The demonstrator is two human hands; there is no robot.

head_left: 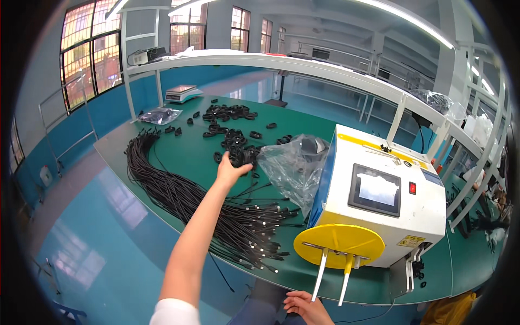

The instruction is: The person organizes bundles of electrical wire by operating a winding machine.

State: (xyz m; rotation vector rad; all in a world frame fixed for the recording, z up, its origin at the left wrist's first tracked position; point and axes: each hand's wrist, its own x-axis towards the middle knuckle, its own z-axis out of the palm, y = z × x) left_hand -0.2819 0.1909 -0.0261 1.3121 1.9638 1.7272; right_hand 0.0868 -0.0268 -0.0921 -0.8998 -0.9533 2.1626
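My left hand (233, 172) reaches out over the green table to a heap of small black coiled cables (236, 142). Its thumb and fingers close round a black coil (240, 158) at the near side of the heap; the fingertips are partly hidden. Low in the picture, my right hand (306, 307) hangs near the table's front edge, below the machine's yellow disc (340, 242). Its fingers are loosely bent and apart, with nothing visible in them. Between me and the heap, a long bundle of straight black cables (184, 189) with metal connector ends lies under my left forearm.
A white machine (387, 203) with a screen and two prongs stands on the right. Against it rests a clear plastic bag (298, 165). Farther back are a scale (183, 93), another plastic bag (159, 116) and a raised white shelf (244, 58). The green table (303, 120) ends in front of me.
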